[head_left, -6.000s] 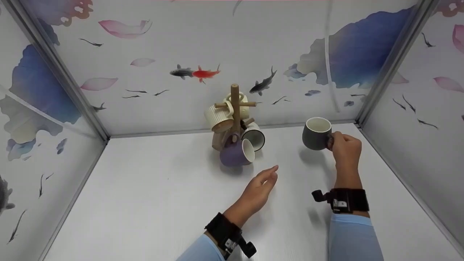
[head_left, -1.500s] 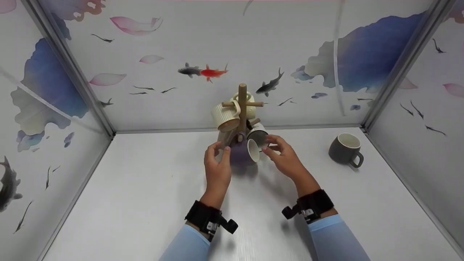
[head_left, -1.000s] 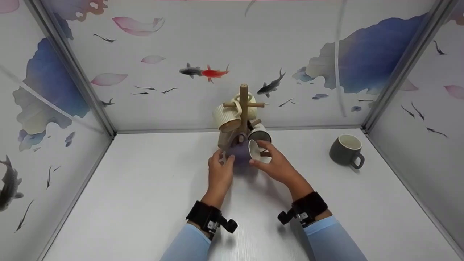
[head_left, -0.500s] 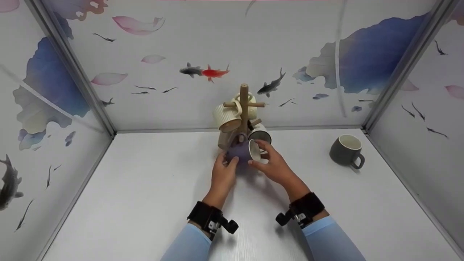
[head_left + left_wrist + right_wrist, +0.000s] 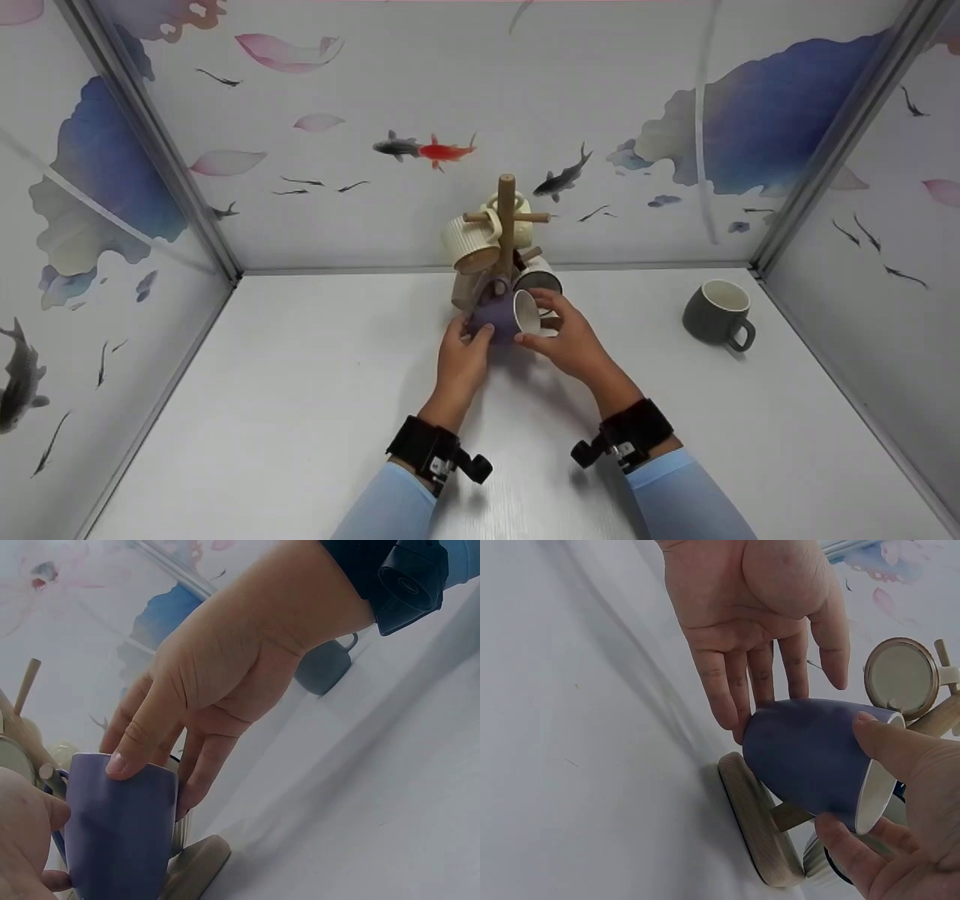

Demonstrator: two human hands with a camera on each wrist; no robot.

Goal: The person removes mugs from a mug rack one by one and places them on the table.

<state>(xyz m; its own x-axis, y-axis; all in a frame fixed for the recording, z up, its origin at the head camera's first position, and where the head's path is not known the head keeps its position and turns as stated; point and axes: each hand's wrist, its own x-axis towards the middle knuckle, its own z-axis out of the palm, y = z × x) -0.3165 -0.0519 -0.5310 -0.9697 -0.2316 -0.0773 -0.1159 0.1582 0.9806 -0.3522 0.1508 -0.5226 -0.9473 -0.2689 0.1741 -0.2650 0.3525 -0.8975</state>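
A purple mug with a white inside lies tilted on its side, its handle at a lower peg of the wooden mug rack. My right hand pinches its rim, thumb outside; in the right wrist view the right thumb overlaps the mug's edge. My left hand is at the mug's closed end. Seen from the right wrist, the left hand has fairly straight fingers against the base. The peg partly hides the handle.
The rack also bears a ribbed cream mug, another cream mug, a beige mug and a dark-rimmed white mug. A dark grey mug stands upright at the right of the white table. Printed walls enclose the table.
Earlier, my right hand held the grey mug; it now stands on the table. Both hands have come to the purple mug, and the right hand has taken its rim. The last half second shows little movement.
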